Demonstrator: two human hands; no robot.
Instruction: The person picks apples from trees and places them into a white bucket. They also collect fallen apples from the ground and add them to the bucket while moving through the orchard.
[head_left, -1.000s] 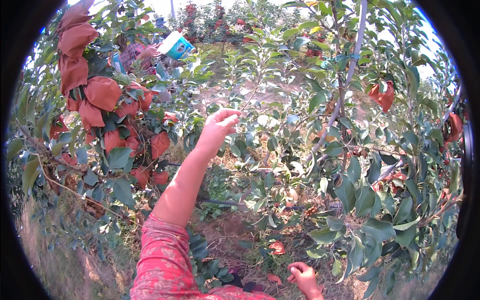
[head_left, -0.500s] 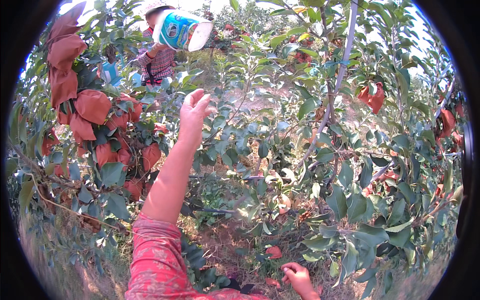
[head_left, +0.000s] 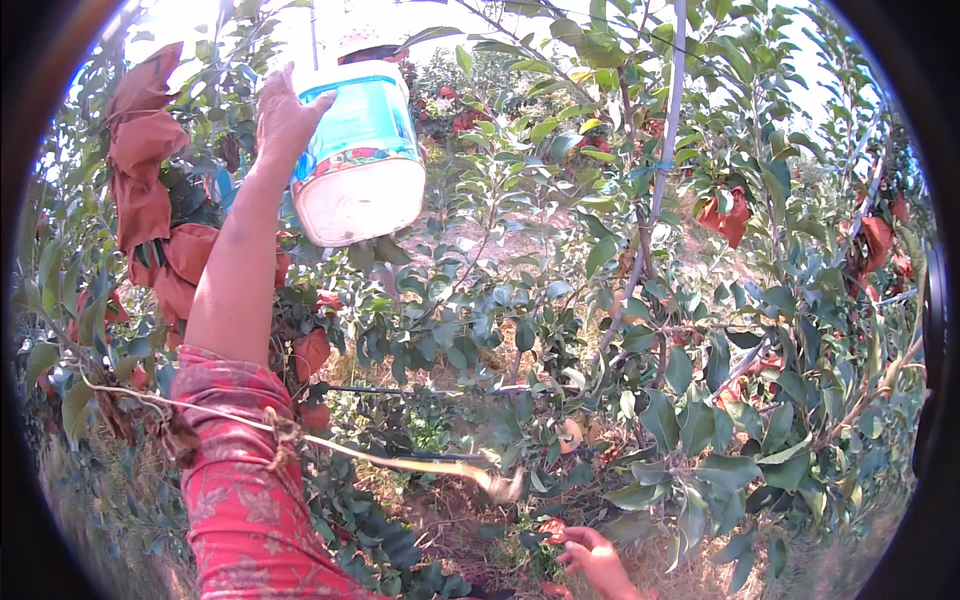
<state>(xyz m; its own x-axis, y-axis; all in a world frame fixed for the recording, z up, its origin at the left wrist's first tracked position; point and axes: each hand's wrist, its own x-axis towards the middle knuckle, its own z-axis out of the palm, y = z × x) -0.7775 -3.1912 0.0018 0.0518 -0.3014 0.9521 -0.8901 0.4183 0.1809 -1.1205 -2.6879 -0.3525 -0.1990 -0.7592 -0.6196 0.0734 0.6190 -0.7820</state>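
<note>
My left hand [head_left: 284,118] is raised at the upper left, fingers up and spread, with its thumb across the left side of a blue-and-white plastic bucket [head_left: 358,125]. Tilted, the bucket turns its pale bottom toward me. Whether the palm presses on it I cannot tell. Behind it is another person, mostly hidden, with a hat [head_left: 368,48] showing above the rim. Low at the right of centre, my right hand [head_left: 598,562] hangs with loosely bent fingers, nothing visible in them. Just beyond it is a small red piece [head_left: 552,531] near the ground.
Reddish paper bags [head_left: 150,145] hang in a cluster on the left branches, and another bag [head_left: 726,216] hangs at right. A pale pole [head_left: 668,150] runs down through the leaves. One thin dry twig [head_left: 365,455] crosses in front of my left sleeve. Dark pipes [head_left: 400,389] run low behind.
My left hand has moved up and left to the bucket. The bucket has come nearer and tipped, its bottom facing me, now covering most of the other person. My right hand has barely shifted.
</note>
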